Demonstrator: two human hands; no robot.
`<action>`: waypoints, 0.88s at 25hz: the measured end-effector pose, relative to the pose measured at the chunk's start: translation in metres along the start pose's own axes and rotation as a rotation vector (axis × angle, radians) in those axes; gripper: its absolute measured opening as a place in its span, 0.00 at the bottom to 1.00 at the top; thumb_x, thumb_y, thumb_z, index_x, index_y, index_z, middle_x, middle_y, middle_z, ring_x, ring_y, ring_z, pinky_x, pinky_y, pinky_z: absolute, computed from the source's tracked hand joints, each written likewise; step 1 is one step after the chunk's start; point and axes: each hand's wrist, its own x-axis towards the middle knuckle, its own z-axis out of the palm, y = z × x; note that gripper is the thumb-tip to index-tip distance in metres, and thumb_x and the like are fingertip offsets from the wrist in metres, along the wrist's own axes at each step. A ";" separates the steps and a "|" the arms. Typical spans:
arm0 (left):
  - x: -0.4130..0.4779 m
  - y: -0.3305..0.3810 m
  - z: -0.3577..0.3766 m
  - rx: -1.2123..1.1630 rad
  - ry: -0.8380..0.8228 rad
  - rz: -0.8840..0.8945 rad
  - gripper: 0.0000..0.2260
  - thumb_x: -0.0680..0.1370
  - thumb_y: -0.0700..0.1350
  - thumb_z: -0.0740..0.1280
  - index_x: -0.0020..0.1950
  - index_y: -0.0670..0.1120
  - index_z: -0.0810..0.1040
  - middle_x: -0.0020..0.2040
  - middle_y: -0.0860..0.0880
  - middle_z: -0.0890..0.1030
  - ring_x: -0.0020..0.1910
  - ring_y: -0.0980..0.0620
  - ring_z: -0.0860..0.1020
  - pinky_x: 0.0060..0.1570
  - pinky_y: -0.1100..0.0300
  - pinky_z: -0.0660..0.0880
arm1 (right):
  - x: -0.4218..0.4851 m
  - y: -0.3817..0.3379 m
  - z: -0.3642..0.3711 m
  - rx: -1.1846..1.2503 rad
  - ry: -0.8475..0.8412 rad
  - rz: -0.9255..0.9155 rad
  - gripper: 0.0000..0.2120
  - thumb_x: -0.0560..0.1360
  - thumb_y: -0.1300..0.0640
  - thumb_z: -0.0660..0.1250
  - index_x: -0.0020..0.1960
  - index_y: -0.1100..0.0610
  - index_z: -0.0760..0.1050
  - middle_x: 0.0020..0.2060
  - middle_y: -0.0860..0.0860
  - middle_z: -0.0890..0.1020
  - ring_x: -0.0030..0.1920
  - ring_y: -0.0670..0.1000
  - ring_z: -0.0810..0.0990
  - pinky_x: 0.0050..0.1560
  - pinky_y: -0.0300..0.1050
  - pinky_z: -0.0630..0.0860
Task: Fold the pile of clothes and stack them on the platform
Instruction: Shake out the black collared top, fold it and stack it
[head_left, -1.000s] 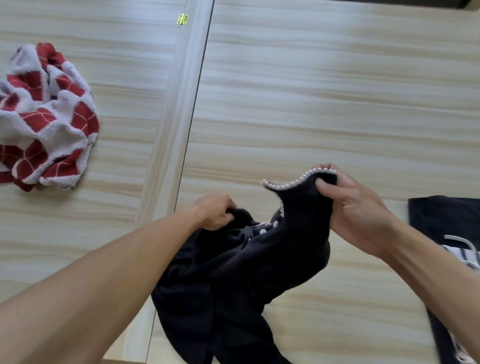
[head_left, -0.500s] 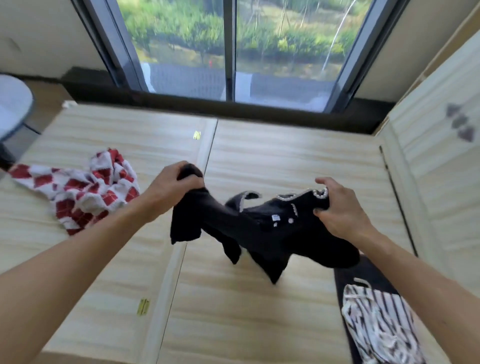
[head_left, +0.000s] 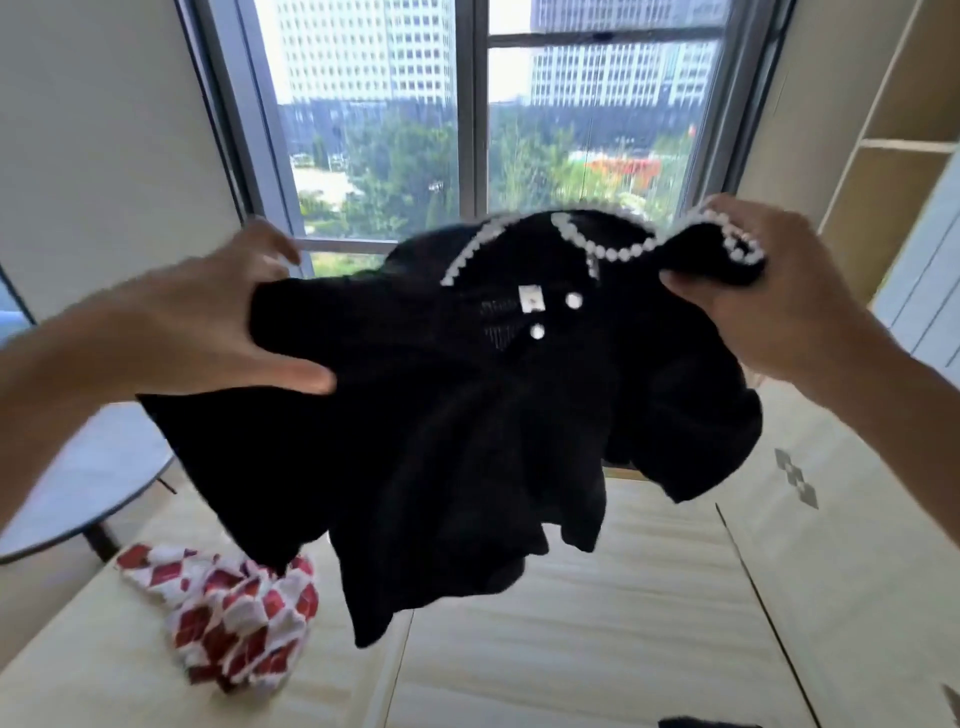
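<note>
A black top (head_left: 457, 426) with a pearl-trimmed collar and white buttons hangs in the air in front of the window, spread between both hands. My left hand (head_left: 208, 317) grips its left shoulder, thumb in front of the cloth. My right hand (head_left: 769, 291) is closed on the right side of the collar. A crumpled red-and-white checked garment (head_left: 234, 629) lies on the pale wooden platform (head_left: 597, 639) at the lower left, below the hanging top.
A large window (head_left: 478, 130) fills the back wall. A round grey table (head_left: 88, 478) stands at the left beside the platform. Wooden shelving (head_left: 893, 156) and a white panel rise on the right. A sliver of dark cloth (head_left: 706, 722) shows at the bottom edge.
Both hands have lifted the black top from low over the platform up to window height and pulled it apart. The view has tilted upward.
</note>
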 end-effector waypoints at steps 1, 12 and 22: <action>0.000 0.012 0.009 -0.007 -0.156 -0.107 0.27 0.64 0.62 0.81 0.54 0.65 0.68 0.48 0.63 0.77 0.44 0.55 0.80 0.50 0.53 0.78 | 0.004 -0.011 0.001 0.037 0.006 -0.035 0.11 0.74 0.60 0.74 0.43 0.50 0.72 0.32 0.40 0.78 0.35 0.39 0.75 0.38 0.41 0.70; 0.027 -0.068 0.108 -1.123 0.045 -0.290 0.15 0.84 0.43 0.60 0.61 0.32 0.77 0.30 0.50 0.83 0.28 0.53 0.81 0.29 0.60 0.78 | -0.041 0.024 0.018 0.204 0.194 0.171 0.05 0.72 0.53 0.73 0.45 0.52 0.78 0.41 0.49 0.82 0.43 0.49 0.81 0.49 0.54 0.79; -0.051 -0.028 0.160 -0.739 0.081 0.366 0.08 0.78 0.37 0.67 0.44 0.50 0.77 0.34 0.63 0.76 0.34 0.66 0.70 0.34 0.69 0.68 | -0.146 0.010 0.020 0.271 -0.444 0.373 0.17 0.59 0.53 0.74 0.46 0.53 0.75 0.37 0.37 0.82 0.37 0.35 0.79 0.42 0.35 0.75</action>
